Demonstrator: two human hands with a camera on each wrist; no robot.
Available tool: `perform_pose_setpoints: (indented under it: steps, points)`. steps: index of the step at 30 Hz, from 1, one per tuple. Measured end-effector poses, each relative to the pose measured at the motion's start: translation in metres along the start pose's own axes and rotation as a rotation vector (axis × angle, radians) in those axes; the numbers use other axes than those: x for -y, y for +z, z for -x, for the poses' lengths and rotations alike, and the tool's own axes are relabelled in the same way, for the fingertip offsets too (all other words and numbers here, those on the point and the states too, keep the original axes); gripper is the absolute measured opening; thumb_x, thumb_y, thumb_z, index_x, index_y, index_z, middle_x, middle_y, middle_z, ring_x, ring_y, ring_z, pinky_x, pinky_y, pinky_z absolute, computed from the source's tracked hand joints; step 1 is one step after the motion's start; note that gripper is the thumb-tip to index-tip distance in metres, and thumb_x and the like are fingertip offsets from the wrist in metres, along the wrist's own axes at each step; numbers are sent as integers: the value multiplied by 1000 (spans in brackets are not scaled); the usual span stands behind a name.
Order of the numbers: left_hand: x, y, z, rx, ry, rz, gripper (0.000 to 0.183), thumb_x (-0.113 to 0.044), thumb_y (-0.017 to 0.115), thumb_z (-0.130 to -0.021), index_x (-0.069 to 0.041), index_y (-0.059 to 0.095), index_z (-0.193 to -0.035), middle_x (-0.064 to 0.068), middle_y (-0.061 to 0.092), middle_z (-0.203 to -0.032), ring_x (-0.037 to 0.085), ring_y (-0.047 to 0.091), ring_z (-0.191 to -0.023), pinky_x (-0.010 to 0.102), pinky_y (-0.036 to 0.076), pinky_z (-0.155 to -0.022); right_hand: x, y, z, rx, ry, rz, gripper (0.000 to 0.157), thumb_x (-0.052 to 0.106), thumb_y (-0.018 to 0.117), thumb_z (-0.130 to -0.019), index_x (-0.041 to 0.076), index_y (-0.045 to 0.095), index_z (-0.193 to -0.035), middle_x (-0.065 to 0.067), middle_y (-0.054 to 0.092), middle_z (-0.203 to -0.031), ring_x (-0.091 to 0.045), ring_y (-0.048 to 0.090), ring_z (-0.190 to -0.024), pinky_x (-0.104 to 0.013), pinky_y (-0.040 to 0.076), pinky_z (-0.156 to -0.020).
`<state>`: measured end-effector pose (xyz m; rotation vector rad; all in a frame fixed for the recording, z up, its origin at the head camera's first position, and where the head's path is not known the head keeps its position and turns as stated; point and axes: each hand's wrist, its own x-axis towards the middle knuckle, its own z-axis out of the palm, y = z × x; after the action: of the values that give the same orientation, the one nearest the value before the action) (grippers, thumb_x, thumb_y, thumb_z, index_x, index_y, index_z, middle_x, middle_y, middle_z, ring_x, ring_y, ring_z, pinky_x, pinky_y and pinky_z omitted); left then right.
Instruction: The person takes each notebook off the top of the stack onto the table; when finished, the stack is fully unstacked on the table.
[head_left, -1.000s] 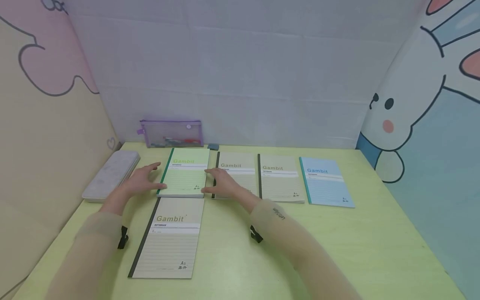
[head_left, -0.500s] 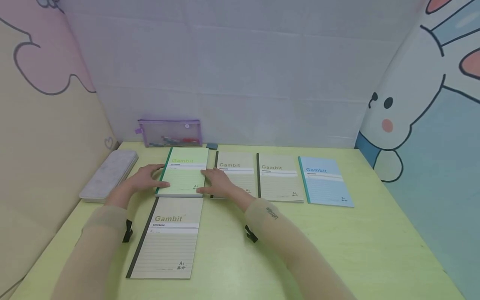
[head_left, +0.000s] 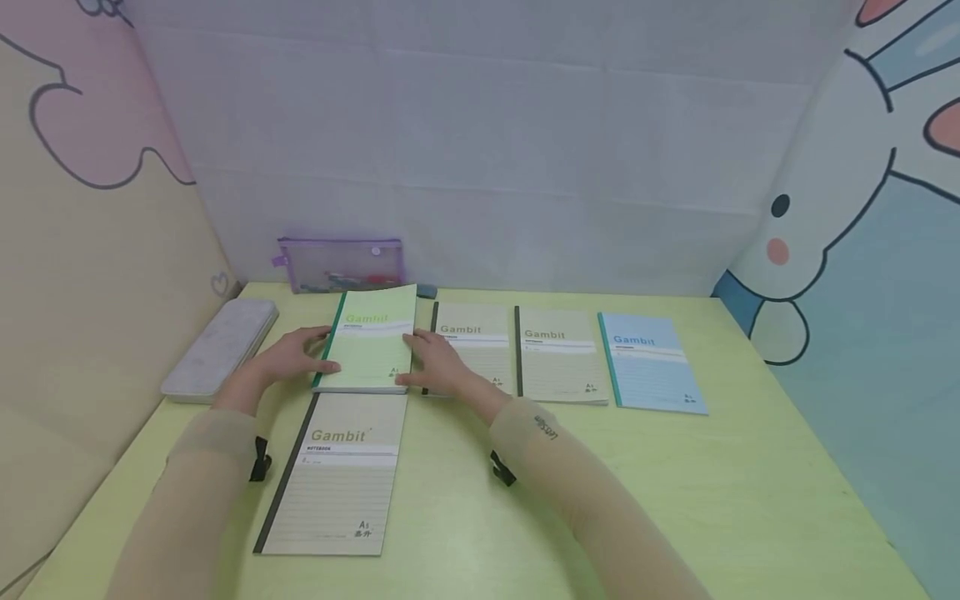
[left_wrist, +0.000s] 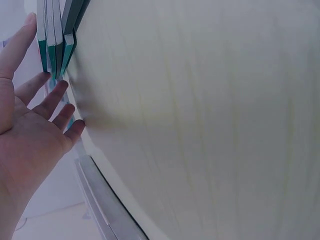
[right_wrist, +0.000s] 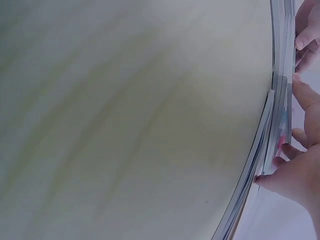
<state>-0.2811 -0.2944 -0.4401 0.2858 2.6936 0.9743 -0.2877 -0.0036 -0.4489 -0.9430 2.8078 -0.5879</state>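
A green notebook [head_left: 371,346] lies on top of a small stack at the back left of the table, its far edge tipped up. My left hand [head_left: 288,357] holds its spine side, thumb over the cover's lower left. On the opposite long edge, my right hand [head_left: 438,364] grips with the thumb near the bottom corner. Several green-spined notebooks [left_wrist: 52,42] show in layers in the left wrist view, beside the fingers. Page edges [right_wrist: 281,45] run between both hands in the right wrist view. The far fingertips are partly hidden.
A beige notebook [head_left: 330,483] lies in front of the green one. To the right are two more beige notebooks [head_left: 480,325] [head_left: 562,367] and a blue notebook [head_left: 652,367]. A grey case [head_left: 221,346] sits left; a purple mesh pouch [head_left: 345,262] stands behind.
Both hands have closed in on the green notebook's long edges from slightly apart. Its far edge has risen in the last half second. The other notebooks have stayed put.
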Motion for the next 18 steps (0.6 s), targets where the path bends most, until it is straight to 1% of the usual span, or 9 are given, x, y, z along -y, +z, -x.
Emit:
perform_pose_setpoints:
  steps: [3, 6, 9, 13, 15, 18]
  points:
    - [-3, 0, -2, -16, 7, 21, 98, -39, 75, -78, 1, 19, -149, 31, 16, -151, 50, 9, -138, 65, 12, -108, -2, -3, 3, -28, 17, -70, 83, 46, 68, -84, 10, 29, -148, -10, 25, -154, -25, 25, -141, -37, 23, -115]
    - [-10, -1, -2, -37, 31, 35, 97, -36, 76, -79, -2, 19, -149, 30, 18, -151, 50, 12, -138, 66, 15, -107, -4, -8, 5, -54, 44, -141, 83, 41, 72, -82, 12, 31, -148, -9, 24, -155, -26, 24, -141, -39, 25, -114]
    - [-18, -4, -3, -56, 47, 48, 92, -33, 74, -81, -5, 19, -150, 28, 27, -148, 47, 23, -135, 62, 24, -106, -8, -12, 7, -65, 69, -199, 83, 39, 73, -81, 14, 31, -148, -8, 22, -155, -26, 24, -142, -39, 25, -114]
    - [-27, -9, -6, -83, 62, 92, 89, -29, 72, -84, -8, 18, -151, 26, 40, -139, 43, 38, -128, 56, 36, -102, -12, -19, 7, -68, 76, -259, 81, 41, 72, -82, 15, 32, -148, -8, 23, -155, -25, 26, -141, -38, 26, -113]
    - [-30, -12, -7, -102, 79, 119, 88, -26, 72, -84, -9, 18, -151, 25, 44, -134, 43, 43, -124, 54, 40, -99, -12, -24, 7, -72, 72, -307, 81, 41, 72, -82, 14, 33, -147, -8, 25, -154, -25, 32, -138, -39, 29, -112]
    - [-36, -17, -7, -134, 107, 134, 82, -22, 70, -86, -10, 21, -151, 24, 46, -130, 40, 49, -118, 52, 44, -95, -13, -35, 10, -89, 62, -361, 78, 39, 72, -82, 15, 35, -147, -6, 28, -153, -23, 42, -131, -38, 36, -107]
